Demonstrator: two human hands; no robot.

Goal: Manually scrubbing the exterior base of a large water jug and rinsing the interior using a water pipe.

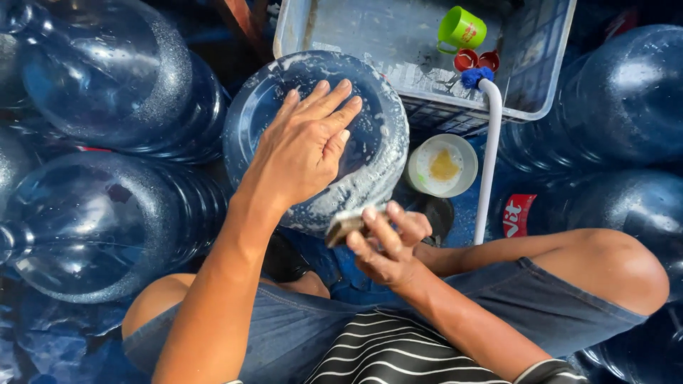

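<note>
A large blue water jug stands bottom-up in front of me, its base and rim covered in white soap foam. My left hand lies flat on the jug's base, fingers spread. My right hand grips a small scrubbing sponge and presses it against the jug's foamy near side. My knees in denim shorts sit on either side below.
Several more blue jugs lie around, at left and right. A grey plastic crate at the top holds a green cup. A white hose hangs from it. A small white bowl with yellowish paste sits beside the jug.
</note>
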